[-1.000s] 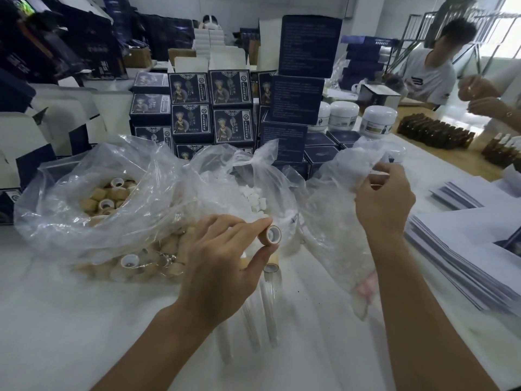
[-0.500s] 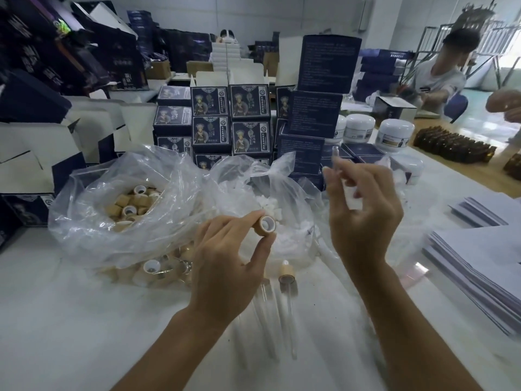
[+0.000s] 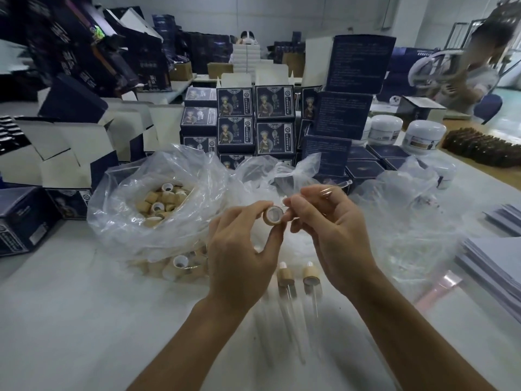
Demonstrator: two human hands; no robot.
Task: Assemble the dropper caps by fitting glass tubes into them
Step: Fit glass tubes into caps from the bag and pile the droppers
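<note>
Over the white counter [image 3: 70, 320], the left hand [image 3: 242, 249] pinches a tan wooden dropper cap [image 3: 273, 215] between thumb and fingers, its open white-lined end facing the camera. The right hand [image 3: 335, 235] holds a thin clear glass tube [image 3: 335, 186] at the cap's rim, the tube slanting up to the right. Below the hands, two assembled droppers with wooden collars [image 3: 298, 277] lie side by side. To the left, a crumpled clear plastic bag [image 3: 127, 221] holds loose tan caps [image 3: 160, 200]. Dark blue printed boxes [image 3: 253, 122] are stacked behind.
</note>
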